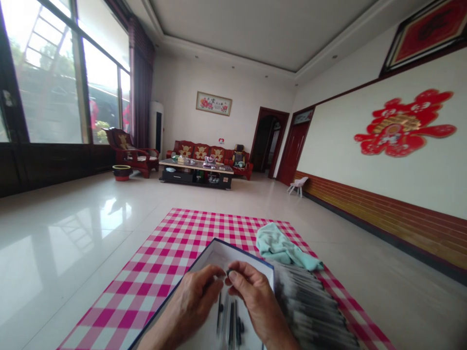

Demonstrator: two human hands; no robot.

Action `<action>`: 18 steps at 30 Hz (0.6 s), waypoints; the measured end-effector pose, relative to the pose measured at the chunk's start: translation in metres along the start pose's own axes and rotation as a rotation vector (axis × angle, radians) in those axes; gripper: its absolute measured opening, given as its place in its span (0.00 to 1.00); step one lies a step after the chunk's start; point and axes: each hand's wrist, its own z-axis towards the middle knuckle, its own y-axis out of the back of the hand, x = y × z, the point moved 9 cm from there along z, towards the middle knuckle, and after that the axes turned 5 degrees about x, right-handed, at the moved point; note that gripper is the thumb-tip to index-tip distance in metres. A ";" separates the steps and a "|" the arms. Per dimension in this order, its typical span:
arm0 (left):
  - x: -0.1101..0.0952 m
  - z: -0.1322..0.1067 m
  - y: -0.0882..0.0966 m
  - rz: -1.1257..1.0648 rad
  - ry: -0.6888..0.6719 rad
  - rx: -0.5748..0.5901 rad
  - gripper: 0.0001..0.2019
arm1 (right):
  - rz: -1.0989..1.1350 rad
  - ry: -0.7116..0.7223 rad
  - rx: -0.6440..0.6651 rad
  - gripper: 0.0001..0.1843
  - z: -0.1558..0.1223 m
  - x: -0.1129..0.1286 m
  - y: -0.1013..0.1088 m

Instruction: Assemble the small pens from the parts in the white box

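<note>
My left hand (195,299) and my right hand (251,296) meet fingertip to fingertip over an open box lid or tray (219,253) with a dark blue rim. Both pinch one small dark object (226,273), too small to name. Under the hands, several dark pens (229,325) lie in the white tray. To the right of the tray sits a grey row of packed pens or tubes (314,306), blurred. All of this rests on a red and white checked cloth (160,267).
A crumpled mint-green cloth (282,245) lies at the far right of the checked cloth. Glossy white floor tiles surround it. Far back stand a coffee table (197,172), red sofas (204,151) and a small pink chair (298,184).
</note>
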 end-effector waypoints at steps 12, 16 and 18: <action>0.004 0.001 -0.003 0.055 -0.009 0.008 0.10 | -0.202 0.028 0.065 0.08 -0.003 0.018 -0.007; 0.000 0.000 -0.002 0.055 0.003 0.010 0.09 | -0.235 0.028 0.081 0.08 -0.003 0.020 -0.007; -0.003 0.000 -0.001 0.065 -0.005 0.005 0.09 | -0.245 0.030 0.087 0.08 -0.004 0.022 -0.009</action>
